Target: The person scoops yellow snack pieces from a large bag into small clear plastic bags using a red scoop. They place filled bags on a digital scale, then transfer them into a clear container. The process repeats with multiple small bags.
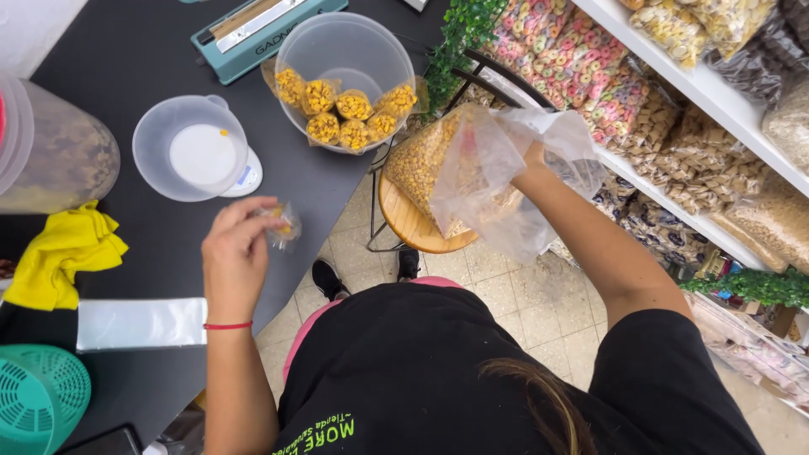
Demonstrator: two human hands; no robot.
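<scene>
My left hand (236, 253) holds a small clear bag (282, 223) with a little yellow cereal in it, above the edge of the black table (152, 50). My right hand (533, 156) reaches into the mouth of a big clear sack (472, 181) of yellow cereal that rests on a round wooden stool (409, 226). A large clear bowl (337, 46) on the table holds several filled small bags of the same cereal (341, 114). A smaller clear tub (194, 150) sits on a white scale (246, 177).
A teal heat sealer (253, 29) lies at the table's far edge. A yellow cloth (63, 253), a stack of flat clear bags (139, 323), a teal basket (38, 400) and a big plastic jar (59, 160) occupy the left. Shelves of bagged cereals (674, 126) stand on the right.
</scene>
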